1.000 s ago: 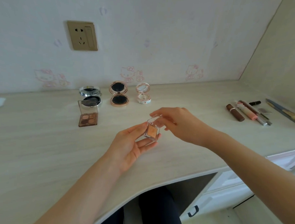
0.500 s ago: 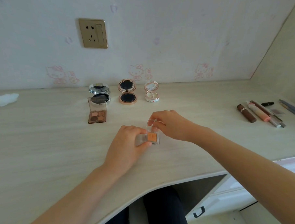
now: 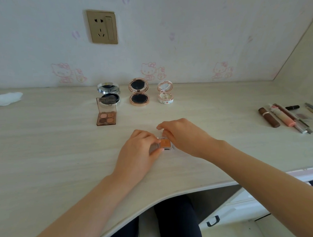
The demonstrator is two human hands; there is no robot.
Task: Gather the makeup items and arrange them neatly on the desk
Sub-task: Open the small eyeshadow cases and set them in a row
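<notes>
Left hand [image 3: 139, 149]: fingers curled, pinching the left edge of the small orange eyeshadow case [image 3: 165, 143].
Right hand [image 3: 182, 135]: fingertips curled over the case's clear lid (raised).
Case: on the desk [image 3: 43, 149], centre front.
Back row: silver compact [image 3: 108, 94], rose-gold compact [image 3: 139, 94], white compact [image 3: 165, 94], all open.
Quad palette [image 3: 106, 114]: just before the silver compact.
Far right: lipsticks and tubes [image 3: 285, 116].

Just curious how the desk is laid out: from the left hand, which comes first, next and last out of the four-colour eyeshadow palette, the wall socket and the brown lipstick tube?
Measured from the left hand in the head view:
1. Four-colour eyeshadow palette, just up and to its left.
2. Brown lipstick tube, far off to the right on the desk.
3. Wall socket, high on the wall behind.
</notes>
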